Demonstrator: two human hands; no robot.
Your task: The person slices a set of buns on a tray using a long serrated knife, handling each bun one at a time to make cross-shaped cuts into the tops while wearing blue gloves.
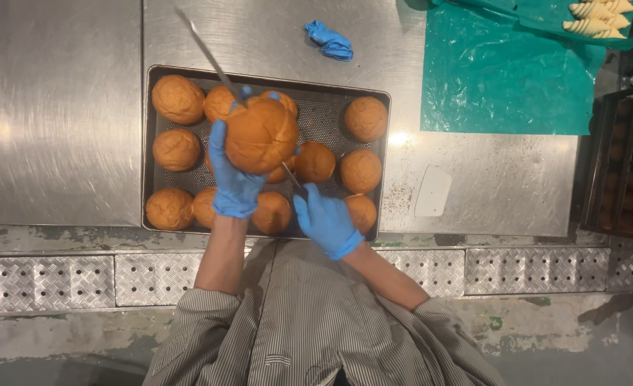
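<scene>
Over the perforated baking tray (155, 143) on the steel worktop, the left hand (232, 182) grips a round bun (260, 136) lifted above the other buns. The right hand (326, 221), near the tray's front edge, is closed on a long knife (209, 53) running under the bun toward the back-left. A crumpled blue glove (329, 40) lies behind the tray.

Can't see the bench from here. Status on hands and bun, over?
Left hand grips the raised bun. Right hand holds the knife, blade passing behind the bun. Tray of buns below; nothing blocking.
</scene>
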